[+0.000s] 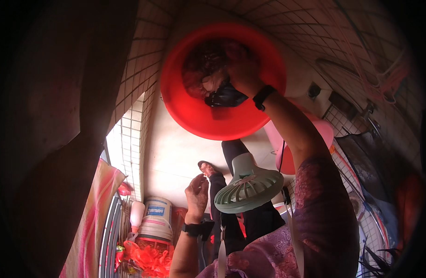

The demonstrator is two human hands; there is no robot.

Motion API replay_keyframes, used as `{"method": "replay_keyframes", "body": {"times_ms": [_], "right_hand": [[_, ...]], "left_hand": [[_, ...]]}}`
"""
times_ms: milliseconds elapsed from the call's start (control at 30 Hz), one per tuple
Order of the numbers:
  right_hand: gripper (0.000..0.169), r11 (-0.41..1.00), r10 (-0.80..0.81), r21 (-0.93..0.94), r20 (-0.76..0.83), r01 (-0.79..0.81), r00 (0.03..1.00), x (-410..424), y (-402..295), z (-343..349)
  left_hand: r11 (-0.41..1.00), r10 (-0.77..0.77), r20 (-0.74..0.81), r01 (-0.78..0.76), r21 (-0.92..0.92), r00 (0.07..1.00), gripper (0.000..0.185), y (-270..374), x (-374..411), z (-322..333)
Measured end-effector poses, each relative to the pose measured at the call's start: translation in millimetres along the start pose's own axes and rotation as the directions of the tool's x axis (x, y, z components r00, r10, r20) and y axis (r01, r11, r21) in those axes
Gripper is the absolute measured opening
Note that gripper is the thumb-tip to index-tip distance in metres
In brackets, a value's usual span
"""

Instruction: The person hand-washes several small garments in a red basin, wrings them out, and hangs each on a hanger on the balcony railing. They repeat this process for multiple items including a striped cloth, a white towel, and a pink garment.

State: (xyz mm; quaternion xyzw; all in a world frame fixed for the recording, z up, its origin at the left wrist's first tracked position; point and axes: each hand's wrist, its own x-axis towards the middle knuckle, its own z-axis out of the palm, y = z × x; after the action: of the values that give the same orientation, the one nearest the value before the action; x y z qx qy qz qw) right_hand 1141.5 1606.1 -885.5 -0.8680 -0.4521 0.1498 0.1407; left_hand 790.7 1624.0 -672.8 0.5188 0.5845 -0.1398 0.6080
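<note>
A large red plastic basin stands on the floor before me, with dark wet clothes and a black shiny piece in it. My right hand, with a black wristband, reaches into the basin onto the clothes; shadow and blur hide its fingers. Nearer to my body, my left hand is raised above my leg, away from the basin, with its fingers bent and nothing seen in them. A pale green hand-held fan hangs in front of my chest.
Right of the basin stands a pink bucket. At the lower left are a white plastic pail, a bottle, red plastic bags and a striped cloth. Tiled walls rise on both sides; a shower hose is on the right.
</note>
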Motion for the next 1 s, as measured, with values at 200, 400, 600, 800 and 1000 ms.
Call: {"method": "replay_keyframes", "body": {"times_ms": [200, 400, 600, 800, 1000], "right_hand": [[0.023, 0.948, 0.002, 0.291, 0.405, -0.131, 0.914, 8.4, -32.7, 61.7], [0.016, 0.752, -0.085, 0.655, 0.205, -0.072, 0.975, -13.7, -43.8, 47.6], [0.004, 0.322, -0.132, 0.800, 0.567, -0.505, 0.813, -33.5, -63.5, -92.4], [0.010, 0.415, -0.274, 0.738, 0.659, -0.532, 0.700, -24.3, -69.3, -173.8], [0.014, 0.246, -0.156, 0.742, 0.665, -0.623, 0.730, -28.7, -80.8, -198.9]], "left_hand": [[0.988, -0.104, 0.027, 0.107, -0.109, 0.994, 0.032, 1.4, -0.4, 3.6], [0.857, -0.086, 0.037, 0.093, -0.507, 0.996, 0.035, 17.5, 7.6, 1.1], [0.736, 0.641, 0.044, -0.630, 0.250, 0.766, 0.063, 105.9, 69.0, 23.4], [0.762, 0.609, 0.270, -0.645, 0.062, 0.746, 0.040, 149.8, 111.1, 38.3], [0.860, 0.422, 0.218, -0.312, -0.404, 0.880, 0.011, 149.0, 100.0, 33.2]]}}
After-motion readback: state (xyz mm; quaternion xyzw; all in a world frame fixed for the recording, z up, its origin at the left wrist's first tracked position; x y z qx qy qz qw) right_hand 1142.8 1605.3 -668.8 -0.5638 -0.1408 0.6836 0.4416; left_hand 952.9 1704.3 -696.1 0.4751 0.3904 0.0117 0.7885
